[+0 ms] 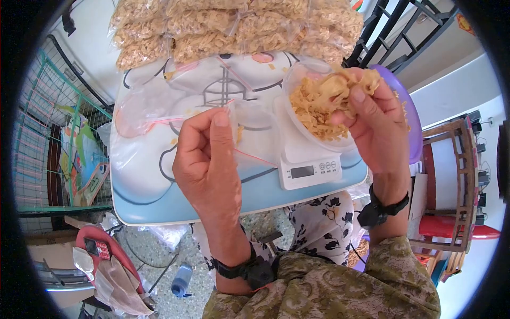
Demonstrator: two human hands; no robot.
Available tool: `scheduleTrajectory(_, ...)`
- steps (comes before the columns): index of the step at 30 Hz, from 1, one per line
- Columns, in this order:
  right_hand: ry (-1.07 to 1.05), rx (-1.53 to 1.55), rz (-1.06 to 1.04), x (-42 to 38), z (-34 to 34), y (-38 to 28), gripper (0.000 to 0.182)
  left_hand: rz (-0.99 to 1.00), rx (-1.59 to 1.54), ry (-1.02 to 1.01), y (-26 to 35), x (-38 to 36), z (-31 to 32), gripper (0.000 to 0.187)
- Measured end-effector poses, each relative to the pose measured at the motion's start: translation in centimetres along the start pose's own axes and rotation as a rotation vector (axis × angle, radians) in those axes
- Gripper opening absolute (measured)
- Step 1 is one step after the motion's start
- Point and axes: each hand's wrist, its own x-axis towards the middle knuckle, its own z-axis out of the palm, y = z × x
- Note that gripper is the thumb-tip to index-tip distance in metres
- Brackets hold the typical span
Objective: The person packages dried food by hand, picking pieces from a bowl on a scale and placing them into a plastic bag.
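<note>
My left hand (207, 154) is closed, thumb against fingers, pinching the edge of a clear zip bag (259, 130) with a red strip; a few yellowish bits show at the bag. A bunch of dried, pale yellow curled strips (336, 89) is held in the fingers of my right hand (380, 119), above a clear plastic bowl (292, 118). More such strips (317, 118) lie inside the bowl. Beneath it is a white digital scale (309, 178); its display is too small to read.
Filled clear bags (207, 45) are stacked along the back of the cartoon-printed table (141, 204). Other clear bags (146, 109) lie flat at left. A purple basin (415, 125) sits right of the bowl. On the floor are a blue bottle (181, 279) and a red stool (119, 260).
</note>
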Motion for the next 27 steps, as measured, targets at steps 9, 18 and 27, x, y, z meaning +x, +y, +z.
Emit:
scheduleTrajectory(9, -0.362, -0.559, -0.153, -0.4, 4.6, 2.7, 0.023, -0.002, 0.000, 0.022, 0.1, -0.1, 0.1, 0.020)
scheduleTrajectory(18, -0.363, -1.019, -0.113, 0.0, 6.6, 2.3, 0.017, 0.013, -0.067, 0.005, 0.0, -0.1, -0.1, 0.019)
scheduleTrajectory(27, -0.479, -1.197, -0.292, 0.6, 6.5, 2.6, 0.010, 0.048, -0.013, 0.002, 0.0, -0.1, -0.4, 0.018)
